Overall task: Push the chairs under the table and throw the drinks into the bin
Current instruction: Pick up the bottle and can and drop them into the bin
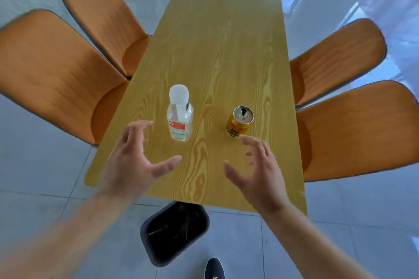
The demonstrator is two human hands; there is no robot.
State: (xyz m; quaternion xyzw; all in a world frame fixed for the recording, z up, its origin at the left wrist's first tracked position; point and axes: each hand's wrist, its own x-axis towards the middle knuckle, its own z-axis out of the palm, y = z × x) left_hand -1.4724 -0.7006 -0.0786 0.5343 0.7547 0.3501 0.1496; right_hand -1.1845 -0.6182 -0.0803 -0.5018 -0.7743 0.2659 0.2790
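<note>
A clear plastic bottle (180, 113) with a white cap stands upright on the wooden table (215, 41), left of centre. A gold drink can (239, 122) with an opened top stands to its right. My left hand (133, 161) hovers open just short of the bottle, fingers spread. My right hand (256, 170) is open too, its fingertips close to the can's near side. Two orange chairs stand on the left (56, 70) (102, 18) and two on the right (335, 56) (358, 129), their seats tucked against the table edges. A black bin (174, 231) sits on the floor below the table's near end.
The floor around the table is pale grey tile (340, 222). A dark shoe (214, 268) shows at the bottom edge, right of the bin. White curtains and windows lie beyond the table's far end.
</note>
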